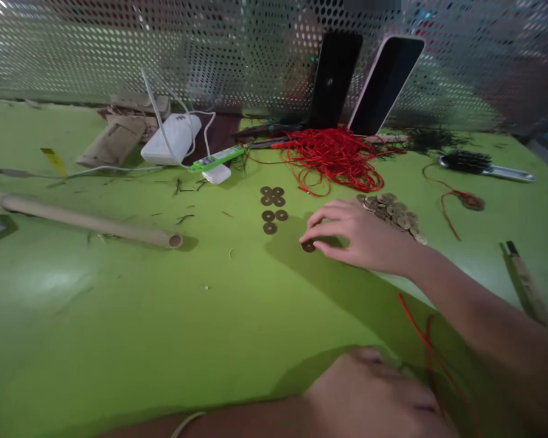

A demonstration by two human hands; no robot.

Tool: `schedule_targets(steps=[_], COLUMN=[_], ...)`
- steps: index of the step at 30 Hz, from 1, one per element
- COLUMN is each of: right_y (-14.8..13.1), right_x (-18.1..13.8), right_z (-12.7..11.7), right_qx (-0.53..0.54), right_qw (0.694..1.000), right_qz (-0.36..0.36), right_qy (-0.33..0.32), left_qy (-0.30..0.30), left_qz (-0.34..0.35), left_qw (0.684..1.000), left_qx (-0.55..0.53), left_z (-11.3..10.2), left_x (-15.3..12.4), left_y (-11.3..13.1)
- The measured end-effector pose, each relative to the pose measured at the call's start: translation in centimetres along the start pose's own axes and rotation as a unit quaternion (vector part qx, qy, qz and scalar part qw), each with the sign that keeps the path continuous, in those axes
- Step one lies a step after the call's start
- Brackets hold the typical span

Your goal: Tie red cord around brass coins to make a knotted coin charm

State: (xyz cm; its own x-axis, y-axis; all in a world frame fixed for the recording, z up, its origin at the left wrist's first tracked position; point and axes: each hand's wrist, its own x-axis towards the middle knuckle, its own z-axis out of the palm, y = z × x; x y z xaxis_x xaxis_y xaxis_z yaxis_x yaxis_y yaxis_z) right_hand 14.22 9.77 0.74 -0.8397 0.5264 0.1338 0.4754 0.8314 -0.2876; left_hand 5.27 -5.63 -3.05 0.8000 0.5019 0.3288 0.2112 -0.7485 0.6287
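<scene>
My right hand [356, 234] reaches across the green table [119, 304], its fingertips pinching a small round brass coin [308, 246] that lies flat on the surface. Several more holed coins [273, 207] are laid out in a small cluster just beyond it, and a loose pile of coins [395, 213] sits behind my hand. My left hand [379, 389] rests at the near edge, blurred, curled closed with a red string [422, 337] running from it. A tangle of red cord [335, 158] lies farther back.
Two phones [360, 82] lean against the perforated metal screen. A white charger [171, 137] with cable, a green lighter [217, 159], a bamboo tube [82, 220], a brush [472, 163], a knotted coin charm [466, 199] and a blade tool [525, 283] lie around.
</scene>
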Motion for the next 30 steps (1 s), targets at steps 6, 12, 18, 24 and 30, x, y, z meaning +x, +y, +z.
schedule_targets(steps=[6,12,18,24,30], right_y=[-0.2,-0.3,-0.5,-1.0,-1.8], right_x=[-0.4,-0.6,-0.7,-1.0,-0.6], right_z=[-0.8,-0.6,-0.8,-0.8,0.4], right_qx=[-0.036,-0.033,-0.025,-0.035,-0.065], right_qw=[0.998,0.995,0.995,0.992,0.990], right_qz=[-0.052,-0.079,-0.087,-0.114,-0.115], right_qy=[-0.003,-0.046,-0.041,-0.045,-0.045], left_qy=[-0.001,0.022,0.008,-0.014,-0.001], left_qz=[-0.007,0.000,-0.008,-0.009,-0.004], left_qw=[1.000,1.000,1.000,1.000,1.000], left_qx=[-0.006,-0.003,-0.006,-0.007,-0.012], left_z=[-0.5,0.0,0.1,0.1,0.2], left_x=[0.2,0.0,0.2,0.2,0.1], left_y=[0.1,0.1,0.2,0.0,0.0])
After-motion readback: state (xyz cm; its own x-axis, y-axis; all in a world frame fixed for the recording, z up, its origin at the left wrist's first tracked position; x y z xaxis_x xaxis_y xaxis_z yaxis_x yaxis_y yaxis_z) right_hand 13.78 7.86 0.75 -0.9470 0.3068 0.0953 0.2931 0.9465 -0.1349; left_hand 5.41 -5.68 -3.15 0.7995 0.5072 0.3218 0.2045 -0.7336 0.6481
